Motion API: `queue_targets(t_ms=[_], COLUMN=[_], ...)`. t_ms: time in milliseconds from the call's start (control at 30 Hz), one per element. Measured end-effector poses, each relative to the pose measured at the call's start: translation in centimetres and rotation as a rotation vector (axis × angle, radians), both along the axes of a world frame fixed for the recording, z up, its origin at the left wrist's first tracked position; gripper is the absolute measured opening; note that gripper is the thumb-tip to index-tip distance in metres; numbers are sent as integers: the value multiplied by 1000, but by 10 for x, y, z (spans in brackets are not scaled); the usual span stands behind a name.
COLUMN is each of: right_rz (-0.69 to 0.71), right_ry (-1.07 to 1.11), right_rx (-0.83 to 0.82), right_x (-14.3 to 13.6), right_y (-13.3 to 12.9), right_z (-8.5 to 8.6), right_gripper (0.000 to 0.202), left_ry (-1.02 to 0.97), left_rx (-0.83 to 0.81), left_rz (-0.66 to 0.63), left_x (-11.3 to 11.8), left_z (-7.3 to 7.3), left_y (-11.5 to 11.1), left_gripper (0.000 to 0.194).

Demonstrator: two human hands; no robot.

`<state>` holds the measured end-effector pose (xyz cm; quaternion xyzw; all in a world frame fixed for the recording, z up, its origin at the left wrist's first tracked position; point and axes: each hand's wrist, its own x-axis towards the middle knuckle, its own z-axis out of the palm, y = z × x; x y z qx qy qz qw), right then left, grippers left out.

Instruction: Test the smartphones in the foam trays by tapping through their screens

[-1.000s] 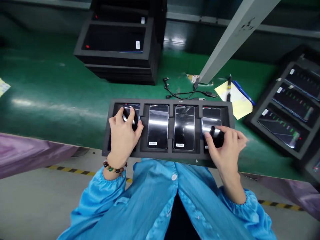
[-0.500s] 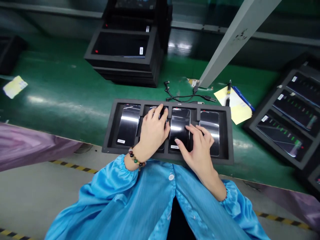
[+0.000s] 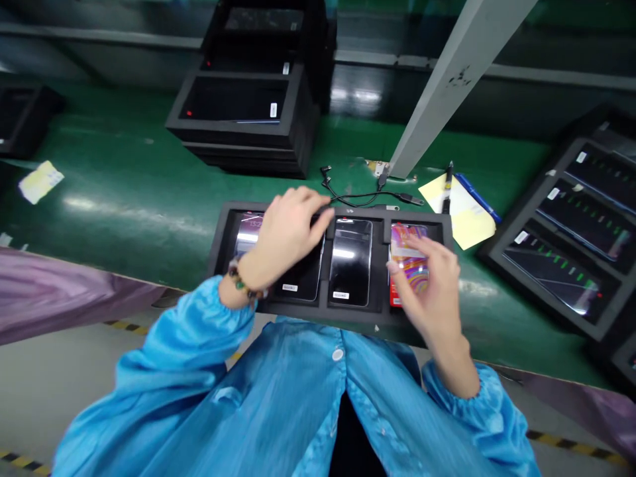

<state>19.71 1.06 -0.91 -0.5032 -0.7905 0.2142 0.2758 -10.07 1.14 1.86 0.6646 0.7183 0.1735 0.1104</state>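
A black foam tray (image 3: 368, 213) lies on the bench in front of me, a phone in each of its compartments. My left hand (image 3: 291, 228) hovers over its left half, fingers bent and thumb apart, holding nothing. Beneath it are the leftmost phone (image 3: 246, 232), lit with clock digits, and a dark second phone (image 3: 304, 275), both partly covered. The third phone (image 3: 350, 262) is dark, with a white label at its lower end. My right hand (image 3: 432, 285) is spread over the rightmost phone (image 3: 410, 265), whose screen glows in bright colours. Whether the fingertips touch it I cannot tell.
Stacked black trays (image 3: 238, 99) with phones stand behind on the green bench. More loaded trays (image 3: 561, 245) are at the right. Black cables (image 3: 368, 197), a grey post (image 3: 447, 86), yellow paper (image 3: 470, 222) and pens (image 3: 477, 197) lie or stand beyond the tray.
My left hand has moved left toward the first phone, and my right hand has moved right onto the last one. The leftmost and rightmost screens have lit up.
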Motion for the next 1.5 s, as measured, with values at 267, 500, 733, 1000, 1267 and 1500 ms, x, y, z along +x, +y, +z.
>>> queue_targets(t_ms=[267, 500, 733, 1000, 1267, 1500], right_rz=[-78, -134, -75, -85, -37, 135], right_ry=[-159, -275, -445, -619, -659, -483], right_rx=[-19, 11, -2, -12, 23, 12], right_x=[35, 18, -1, -3, -3, -92], right_y=[1, -25, -13, 6, -18, -30], right_z=[-18, -9, 2, 34, 40, 22], right_gripper=[60, 70, 74, 79, 66, 56], left_ry=[280, 347, 281, 139, 190, 204], left_rx=[-204, -137, -118, -8, 21, -119], left_rz=[-316, 72, 305, 319, 271, 95], left_x=[-3, -60, -44, -47, -31, 49], left_z=[21, 25, -26, -6, -1, -9], left_y=[74, -53, -133, -122, -138, -82], left_gripper=[31, 50, 62, 56, 50, 64])
